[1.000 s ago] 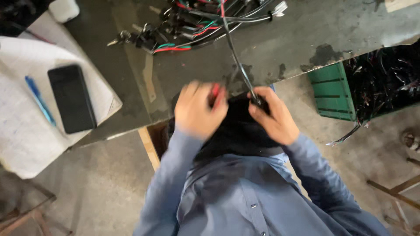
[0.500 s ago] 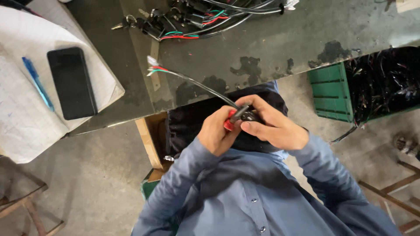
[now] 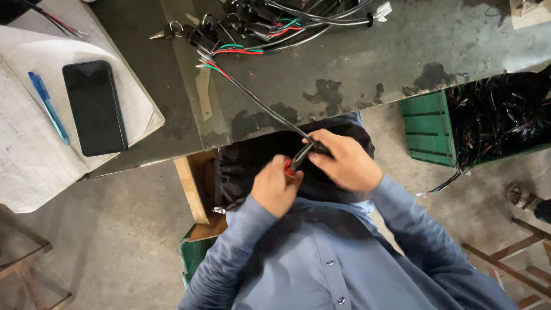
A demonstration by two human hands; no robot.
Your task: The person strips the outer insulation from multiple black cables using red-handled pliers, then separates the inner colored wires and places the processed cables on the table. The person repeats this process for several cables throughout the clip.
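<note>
Left hand (image 3: 274,186) closed on a red-handled tool (image 3: 288,166), biting the black cable (image 3: 261,106). Right hand (image 3: 343,162) pinching that cable just beside it, over the lap at the table (image 3: 367,63) edge. Could nick a fingertip, or cut the little wires inside, with too hard a squeeze.

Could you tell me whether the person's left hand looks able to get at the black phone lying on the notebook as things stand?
Probably yes, though not freely. The left hand grips a red-handled tool on the black cable, so it would have to let go. Otherwise the phone lies uncovered on the notebook on that side, with nothing between.
</note>
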